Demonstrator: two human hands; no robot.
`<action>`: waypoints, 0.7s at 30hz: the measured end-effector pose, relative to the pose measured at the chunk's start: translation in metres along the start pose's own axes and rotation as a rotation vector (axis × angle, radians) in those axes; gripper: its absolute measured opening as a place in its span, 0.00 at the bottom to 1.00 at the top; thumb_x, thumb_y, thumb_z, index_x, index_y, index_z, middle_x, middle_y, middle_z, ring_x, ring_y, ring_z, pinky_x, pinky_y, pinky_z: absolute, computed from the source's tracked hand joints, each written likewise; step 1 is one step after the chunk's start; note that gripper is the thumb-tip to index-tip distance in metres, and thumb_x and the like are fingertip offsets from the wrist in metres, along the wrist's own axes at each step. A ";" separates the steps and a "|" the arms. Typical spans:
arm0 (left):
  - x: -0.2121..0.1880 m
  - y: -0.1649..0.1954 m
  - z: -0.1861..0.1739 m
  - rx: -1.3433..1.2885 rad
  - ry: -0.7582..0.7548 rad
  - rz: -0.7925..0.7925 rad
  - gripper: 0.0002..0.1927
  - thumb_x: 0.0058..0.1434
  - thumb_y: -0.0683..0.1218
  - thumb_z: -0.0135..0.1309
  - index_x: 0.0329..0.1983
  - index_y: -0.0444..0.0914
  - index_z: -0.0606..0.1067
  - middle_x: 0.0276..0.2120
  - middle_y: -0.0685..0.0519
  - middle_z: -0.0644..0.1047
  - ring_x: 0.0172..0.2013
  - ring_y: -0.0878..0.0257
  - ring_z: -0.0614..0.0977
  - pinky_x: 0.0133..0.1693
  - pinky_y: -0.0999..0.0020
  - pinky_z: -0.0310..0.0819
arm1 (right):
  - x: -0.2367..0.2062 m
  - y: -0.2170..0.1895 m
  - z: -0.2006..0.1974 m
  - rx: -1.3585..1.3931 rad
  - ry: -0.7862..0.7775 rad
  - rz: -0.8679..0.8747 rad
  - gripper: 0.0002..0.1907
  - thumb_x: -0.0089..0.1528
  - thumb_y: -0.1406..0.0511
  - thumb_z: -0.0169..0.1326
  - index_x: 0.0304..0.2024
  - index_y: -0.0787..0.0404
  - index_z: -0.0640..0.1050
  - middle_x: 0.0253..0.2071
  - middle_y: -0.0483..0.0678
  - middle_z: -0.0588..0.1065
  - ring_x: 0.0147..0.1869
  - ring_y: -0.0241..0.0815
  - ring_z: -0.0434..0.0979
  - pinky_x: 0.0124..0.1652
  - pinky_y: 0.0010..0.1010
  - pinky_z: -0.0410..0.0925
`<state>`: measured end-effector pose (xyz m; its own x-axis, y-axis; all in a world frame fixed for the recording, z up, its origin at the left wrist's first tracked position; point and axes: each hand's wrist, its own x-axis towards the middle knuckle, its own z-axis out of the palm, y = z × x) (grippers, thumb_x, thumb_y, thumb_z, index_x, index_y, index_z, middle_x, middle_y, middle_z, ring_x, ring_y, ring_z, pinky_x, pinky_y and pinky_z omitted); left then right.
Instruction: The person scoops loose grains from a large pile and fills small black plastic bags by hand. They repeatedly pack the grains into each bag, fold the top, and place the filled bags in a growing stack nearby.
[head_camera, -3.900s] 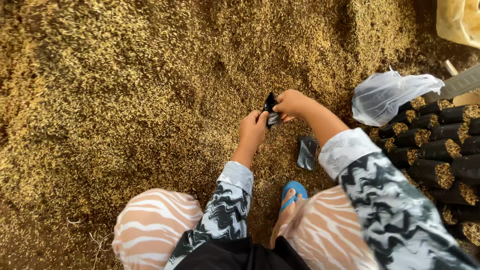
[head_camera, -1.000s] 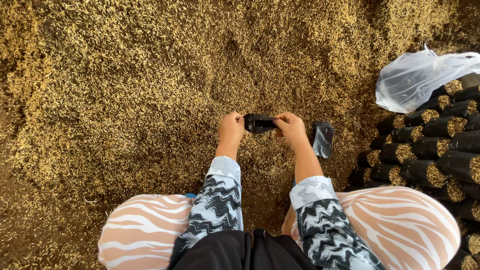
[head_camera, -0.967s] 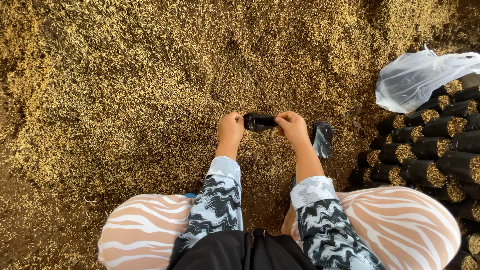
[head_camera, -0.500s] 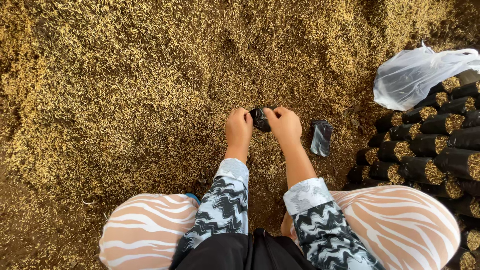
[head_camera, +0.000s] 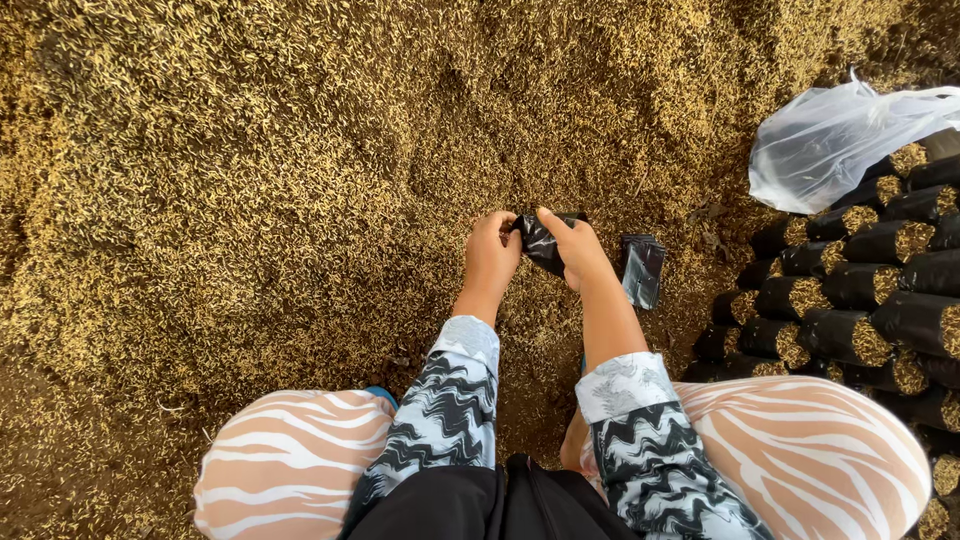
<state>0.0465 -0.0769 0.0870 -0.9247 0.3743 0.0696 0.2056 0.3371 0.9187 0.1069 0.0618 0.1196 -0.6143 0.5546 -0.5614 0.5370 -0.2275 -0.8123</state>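
- Head view: small black plastic bag (head_camera: 545, 243) is pinched between both hands, low over the husk pile, just ahead of the knees.
- left hand (head_camera: 492, 252) is closed on the bag's left edge, fingers curled in; right hand (head_camera: 577, 250) grips the right edge with fingertips on top. Gripping it from opposite sides looks like a way to spread its mouth, judging from the pose.
- Bag is crumpled and looks empty; whether its mouth is open cannot be told.
- Flat stack of black bags (head_camera: 641, 268) lies on the husk just right of the right hand, apart from it, within easy reach.
- Rice husk (head_camera: 300, 150) covers the floor all around, heaped higher toward the top of the frame, so loose material sits directly under the hands.
- Filled black bags (head_camera: 860, 290) lie on their sides in rows at the right edge, husk-packed ends facing the person, well apart from the hands.
- Clear plastic bag (head_camera: 835, 140) rests on top of those rows, upper right.
- Person squats; striped trousers (head_camera: 290, 470) and patterned sleeves (head_camera: 445, 400) fill the lower frame.
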 end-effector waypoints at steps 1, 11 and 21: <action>0.002 -0.002 0.002 -0.014 -0.014 -0.017 0.11 0.61 0.39 0.57 0.46 0.35 0.79 0.41 0.46 0.80 0.37 0.53 0.84 0.42 0.60 0.79 | 0.005 0.002 -0.001 0.099 -0.030 -0.009 0.28 0.62 0.50 0.61 0.47 0.69 0.76 0.36 0.49 0.77 0.33 0.38 0.76 0.34 0.35 0.71; 0.013 -0.001 -0.003 0.161 -0.449 -0.280 0.17 0.67 0.43 0.48 0.57 0.43 0.78 0.45 0.45 0.83 0.35 0.55 0.84 0.42 0.61 0.77 | 0.038 0.027 0.001 0.206 0.017 -0.130 0.23 0.70 0.53 0.51 0.50 0.68 0.74 0.41 0.54 0.78 0.39 0.46 0.80 0.39 0.40 0.74; 0.029 0.015 -0.019 0.254 -0.141 -0.236 0.22 0.61 0.62 0.57 0.41 0.41 0.83 0.46 0.43 0.77 0.48 0.48 0.78 0.48 0.52 0.73 | -0.019 0.070 0.041 -0.925 0.132 -1.185 0.13 0.62 0.66 0.54 0.49 0.62 0.76 0.44 0.58 0.77 0.47 0.61 0.76 0.46 0.52 0.69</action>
<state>0.0167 -0.0774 0.1104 -0.9065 0.3702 -0.2032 0.0815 0.6256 0.7759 0.1324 0.0023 0.0671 -0.9128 0.1280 0.3878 -0.0226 0.9323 -0.3610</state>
